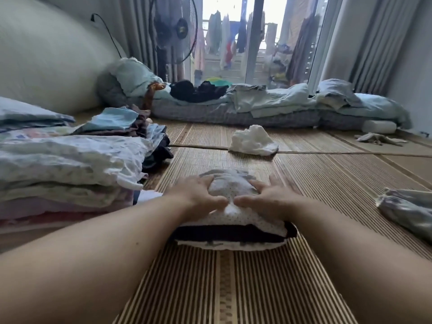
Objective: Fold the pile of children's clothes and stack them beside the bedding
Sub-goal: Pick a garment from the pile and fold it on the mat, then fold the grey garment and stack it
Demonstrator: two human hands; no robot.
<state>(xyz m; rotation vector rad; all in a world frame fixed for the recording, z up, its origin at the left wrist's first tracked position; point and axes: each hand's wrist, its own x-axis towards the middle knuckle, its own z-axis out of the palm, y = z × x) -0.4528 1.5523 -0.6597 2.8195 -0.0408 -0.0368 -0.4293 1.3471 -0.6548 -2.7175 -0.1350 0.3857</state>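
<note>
Our left hand (198, 195) and right hand (267, 197) press a dotted garment (230, 185) on the mat (233, 288). Both grips are wide, fingers spread.

Folded stack (70, 164) left of small pile (231, 230) on mat (233, 288), crumpled cloth (253, 141) behind, bedding (257, 106) beyond

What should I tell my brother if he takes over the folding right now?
Hands: left hand and right hand both press flat on the dotted cloth, gripping nothing.
Where: it tops a small stack on the mat; a bigger folded pile lies to the left.
Done: those look folded.
Left: the white cloth ahead and the grey cloth at right look crumpled.
</note>
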